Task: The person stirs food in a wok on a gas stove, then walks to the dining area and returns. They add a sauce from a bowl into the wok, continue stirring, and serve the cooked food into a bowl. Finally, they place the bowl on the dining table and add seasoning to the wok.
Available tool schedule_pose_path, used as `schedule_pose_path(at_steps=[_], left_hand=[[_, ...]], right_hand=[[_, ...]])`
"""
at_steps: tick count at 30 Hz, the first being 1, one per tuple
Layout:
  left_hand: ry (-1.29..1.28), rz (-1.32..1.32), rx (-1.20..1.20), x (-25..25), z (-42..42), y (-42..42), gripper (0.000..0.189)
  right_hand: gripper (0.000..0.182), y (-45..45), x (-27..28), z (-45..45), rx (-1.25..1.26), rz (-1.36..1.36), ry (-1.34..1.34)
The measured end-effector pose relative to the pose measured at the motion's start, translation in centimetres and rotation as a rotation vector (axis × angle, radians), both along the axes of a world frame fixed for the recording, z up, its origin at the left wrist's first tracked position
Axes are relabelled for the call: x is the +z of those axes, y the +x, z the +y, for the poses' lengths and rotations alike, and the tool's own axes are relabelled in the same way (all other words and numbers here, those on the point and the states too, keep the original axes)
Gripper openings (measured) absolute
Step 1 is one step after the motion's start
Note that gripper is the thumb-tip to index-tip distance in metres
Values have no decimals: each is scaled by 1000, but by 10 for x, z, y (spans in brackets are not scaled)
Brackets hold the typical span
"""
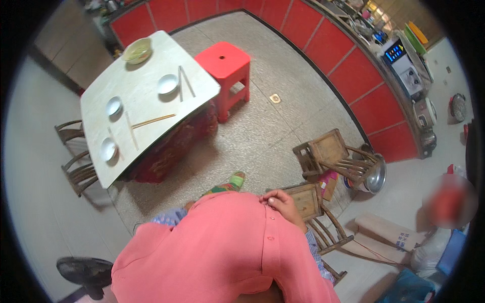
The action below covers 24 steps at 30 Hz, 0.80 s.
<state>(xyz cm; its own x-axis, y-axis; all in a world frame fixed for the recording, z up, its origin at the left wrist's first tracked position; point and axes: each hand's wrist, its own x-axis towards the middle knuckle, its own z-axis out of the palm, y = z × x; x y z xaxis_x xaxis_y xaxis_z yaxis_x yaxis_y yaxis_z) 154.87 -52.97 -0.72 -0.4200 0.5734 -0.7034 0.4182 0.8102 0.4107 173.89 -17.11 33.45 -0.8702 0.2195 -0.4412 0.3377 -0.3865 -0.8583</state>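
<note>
My right hand (282, 206) is at the front edge of a pink buttoned garment (231, 242), with thumb and fingers pinching the cloth near its button band. A blue checked sleeve shows behind that wrist. Of my left hand (189, 205) only a sliver of skin shows past the garment, below a blue patterned sleeve (168, 217); its fingers are hidden. Beyond the garment, a foot in a green slipper (238, 179) rests on the speckled floor.
A white-topped table (147, 89) at left holds bowls (168, 84), chopsticks (153, 121) and a dish of greenish food (137, 51). Beside it stands a red plastic stool (223, 62). Wooden chairs (329, 147) are at right, below a red-fronted counter (329, 45). A black fan (85, 270) is lower left.
</note>
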Motion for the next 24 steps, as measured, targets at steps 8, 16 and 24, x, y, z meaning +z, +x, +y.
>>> schedule_pose_path(at_steps=[8, 16, 24], left_hand=[[507, -252, 560, 127, 378, -199, 34], [396, -165, 443, 75, 516, -269, 39], [40, -122, 856, 113, 541, -274, 38]], right_hand=[[12, -94, 0, 165, -148, -5, -154], [14, -241, 12, 372, 205, -26, 166], [11, -376, 9, 556, 274, 14, 32]])
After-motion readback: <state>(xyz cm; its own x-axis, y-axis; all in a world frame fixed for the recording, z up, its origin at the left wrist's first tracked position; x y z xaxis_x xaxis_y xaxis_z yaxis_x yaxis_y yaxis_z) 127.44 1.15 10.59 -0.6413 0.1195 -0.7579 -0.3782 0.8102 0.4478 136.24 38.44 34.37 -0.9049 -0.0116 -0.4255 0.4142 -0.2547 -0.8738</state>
